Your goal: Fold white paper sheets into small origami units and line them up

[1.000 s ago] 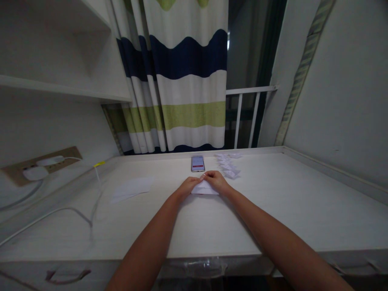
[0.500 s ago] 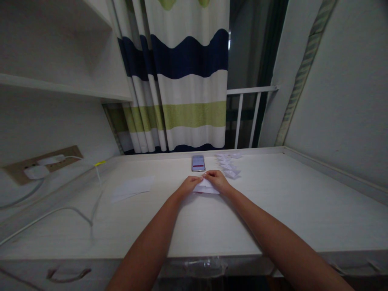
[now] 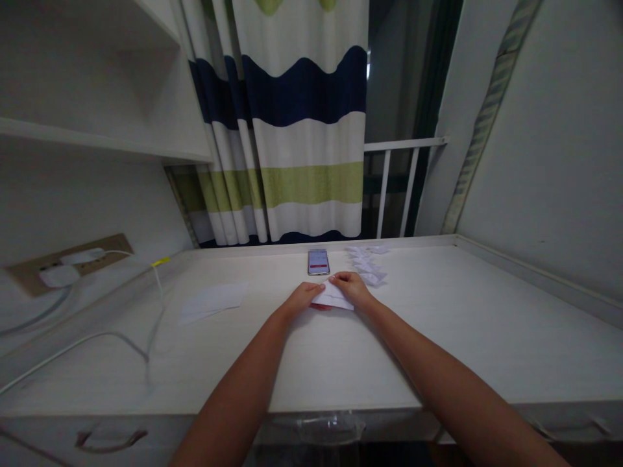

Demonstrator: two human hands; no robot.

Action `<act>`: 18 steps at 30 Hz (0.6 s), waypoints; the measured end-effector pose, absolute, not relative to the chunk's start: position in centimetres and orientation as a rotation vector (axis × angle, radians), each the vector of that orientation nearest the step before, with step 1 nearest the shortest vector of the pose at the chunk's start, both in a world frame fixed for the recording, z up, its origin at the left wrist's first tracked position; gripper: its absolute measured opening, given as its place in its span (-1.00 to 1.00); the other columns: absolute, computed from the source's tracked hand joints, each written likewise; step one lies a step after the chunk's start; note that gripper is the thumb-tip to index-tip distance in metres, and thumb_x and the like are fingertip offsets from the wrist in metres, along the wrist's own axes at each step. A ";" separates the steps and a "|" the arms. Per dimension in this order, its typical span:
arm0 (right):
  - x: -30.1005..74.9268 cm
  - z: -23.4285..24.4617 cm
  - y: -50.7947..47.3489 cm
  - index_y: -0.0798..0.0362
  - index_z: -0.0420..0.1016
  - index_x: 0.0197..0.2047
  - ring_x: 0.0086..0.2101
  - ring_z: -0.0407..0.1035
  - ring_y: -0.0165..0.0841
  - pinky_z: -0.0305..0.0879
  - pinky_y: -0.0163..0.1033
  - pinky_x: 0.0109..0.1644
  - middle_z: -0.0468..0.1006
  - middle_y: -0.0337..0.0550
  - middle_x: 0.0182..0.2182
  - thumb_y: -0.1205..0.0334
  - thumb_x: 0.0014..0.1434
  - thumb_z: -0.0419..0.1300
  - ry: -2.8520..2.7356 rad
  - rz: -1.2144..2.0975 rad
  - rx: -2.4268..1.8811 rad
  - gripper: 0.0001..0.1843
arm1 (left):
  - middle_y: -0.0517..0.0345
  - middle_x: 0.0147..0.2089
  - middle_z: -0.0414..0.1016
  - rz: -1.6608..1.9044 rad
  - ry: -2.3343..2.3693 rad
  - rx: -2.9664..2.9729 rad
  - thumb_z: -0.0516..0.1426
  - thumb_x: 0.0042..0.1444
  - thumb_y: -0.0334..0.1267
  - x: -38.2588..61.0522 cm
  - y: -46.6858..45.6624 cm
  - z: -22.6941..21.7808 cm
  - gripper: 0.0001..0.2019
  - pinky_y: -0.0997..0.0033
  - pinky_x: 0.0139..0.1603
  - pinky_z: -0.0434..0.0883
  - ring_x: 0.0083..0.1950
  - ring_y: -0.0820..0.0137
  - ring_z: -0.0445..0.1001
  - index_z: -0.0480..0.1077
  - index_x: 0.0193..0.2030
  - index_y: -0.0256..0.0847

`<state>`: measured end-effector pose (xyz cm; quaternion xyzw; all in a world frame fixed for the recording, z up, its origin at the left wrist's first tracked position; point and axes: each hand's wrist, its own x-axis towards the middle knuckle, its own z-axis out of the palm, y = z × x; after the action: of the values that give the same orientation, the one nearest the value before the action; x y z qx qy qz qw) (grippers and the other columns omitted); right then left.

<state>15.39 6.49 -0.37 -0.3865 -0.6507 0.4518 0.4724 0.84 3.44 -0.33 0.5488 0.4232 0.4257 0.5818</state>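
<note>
Between my hands is a folded piece of white paper point(image 3: 335, 299), just above the desk point(image 3: 341, 363). My left hand point(image 3: 305, 297) grips its left side, thumb on top and fingers showing beneath the lower edge. On the upper right part of the paper, my right hand point(image 3: 351, 287) pinches with thumb and forefinger. Beyond the hands lies a phone point(image 3: 318, 262) with a lit screen. Several folded white paper pieces point(image 3: 366, 264) sit in an overlapping row just past my right hand.
Loose white paper sheets point(image 3: 214, 301) lie on the left of the desk. A white cable point(image 3: 109, 334) runs over the left side from a wall socket point(image 3: 92, 259). A striped curtain point(image 3: 311, 143) hangs behind the desk, and a shelf point(image 3: 97, 146) juts out at upper left.
The folded paper has tilted slightly, its right end lower. My right hand has shifted a little to the right along it, and more of the left fingers shows underneath.
</note>
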 end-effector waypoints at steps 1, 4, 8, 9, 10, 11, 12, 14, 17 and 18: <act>15.4 -0.4 6.5 0.15 0.35 -0.61 -0.63 0.11 -0.50 -0.03 -0.37 -0.58 0.30 -0.28 -0.70 0.06 -0.21 0.15 -1.596 1.105 -0.948 -0.72 | 0.12 -0.57 0.42 0.993 0.984 1.279 0.19 -0.19 -0.06 0.8 3.4 -0.3 -0.67 0.34 -0.36 0.38 -0.49 0.42 0.38 0.38 -0.55 -0.38; 15.5 -0.4 6.7 0.15 0.36 -0.61 -0.63 0.11 -0.50 -0.04 -0.37 -0.59 0.30 -0.28 -0.70 0.06 -0.21 0.15 -1.597 1.079 -0.959 -0.71 | 0.09 -0.52 0.45 1.001 0.985 1.272 0.18 -0.18 -0.06 0.6 3.6 -0.6 -0.67 0.35 -0.36 0.39 -0.48 0.41 0.41 0.39 -0.50 -0.39; 15.6 -0.5 7.0 0.16 0.39 -0.59 -0.63 0.12 -0.50 -0.04 -0.38 -0.59 0.33 -0.27 -0.69 0.06 -0.22 0.15 -1.576 1.065 -0.976 -0.72 | 0.05 -0.51 0.46 0.999 1.012 1.281 0.17 -0.16 -0.05 0.3 4.0 -0.9 -0.65 0.36 -0.40 0.40 -0.50 0.39 0.43 0.39 -0.45 -0.40; 15.7 -0.5 7.0 0.16 0.39 -0.59 -0.63 0.13 -0.50 -0.03 -0.38 -0.58 0.33 -0.27 -0.68 0.06 -0.23 0.16 -1.571 1.072 -0.973 -0.72 | 0.05 -0.51 0.46 1.000 1.015 1.283 0.16 -0.16 -0.05 0.3 4.0 -1.0 -0.65 0.36 -0.40 0.40 -0.52 0.39 0.43 0.39 -0.45 -0.40; 15.7 -0.5 7.0 0.16 0.39 -0.59 -0.63 0.13 -0.49 -0.03 -0.38 -0.58 0.34 -0.27 -0.68 0.07 -0.23 0.16 -1.569 1.079 -0.969 -0.72 | 0.04 -0.51 0.47 1.001 1.015 1.285 0.16 -0.15 -0.05 0.3 4.0 -1.0 -0.65 0.36 -0.41 0.40 -0.53 0.39 0.43 0.39 -0.45 -0.39; 15.7 -0.4 7.0 0.16 0.40 -0.59 -0.63 0.13 -0.49 -0.03 -0.37 -0.58 0.34 -0.27 -0.68 0.06 -0.23 0.16 -1.568 1.081 -0.963 -0.72 | 0.04 -0.51 0.47 1.000 1.015 1.287 0.15 -0.14 -0.04 0.3 4.0 -0.9 -0.65 0.37 -0.42 0.40 -0.53 0.39 0.43 0.39 -0.44 -0.39; 15.7 -0.4 7.0 0.16 0.39 -0.59 -0.63 0.13 -0.49 -0.03 -0.37 -0.58 0.34 -0.27 -0.69 0.06 -0.23 0.15 -1.568 1.079 -0.958 -0.72 | 0.03 -0.52 0.47 0.999 1.018 1.289 0.14 -0.13 -0.03 0.3 3.9 -0.9 -0.64 0.38 -0.43 0.40 -0.54 0.39 0.43 0.39 -0.44 -0.39; 15.7 -0.3 6.9 0.16 0.39 -0.60 -0.64 0.12 -0.50 -0.03 -0.37 -0.58 0.33 -0.27 -0.70 0.06 -0.22 0.15 -1.564 1.064 -0.952 -0.71 | 0.03 -0.54 0.47 0.999 1.034 1.288 0.12 -0.10 -0.02 0.3 3.8 -0.8 -0.63 0.41 -0.45 0.40 -0.55 0.40 0.43 0.38 -0.46 -0.39; 15.7 -0.3 6.9 0.16 0.38 -0.61 -0.64 0.12 -0.50 -0.03 -0.37 -0.58 0.33 -0.27 -0.70 0.05 -0.21 0.14 -1.548 1.045 -0.956 -0.71 | 0.03 -0.54 0.47 1.005 1.049 1.274 0.11 -0.08 -0.03 0.3 3.7 -0.7 -0.64 0.41 -0.44 0.40 -0.55 0.40 0.44 0.37 -0.45 -0.39; 15.7 -0.3 6.9 0.16 0.38 -0.61 -0.63 0.12 -0.50 -0.02 -0.37 -0.58 0.33 -0.27 -0.70 0.05 -0.21 0.14 -1.545 1.045 -0.956 -0.71 | 0.02 -0.52 0.48 1.008 1.045 1.271 0.11 -0.08 -0.04 0.3 3.7 -0.6 -0.65 0.41 -0.43 0.41 -0.54 0.40 0.45 0.37 -0.44 -0.38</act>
<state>15.74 6.94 -0.29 -0.3953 -0.6387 0.4318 0.4993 0.33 3.69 -0.63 0.5415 0.4453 0.4294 0.5693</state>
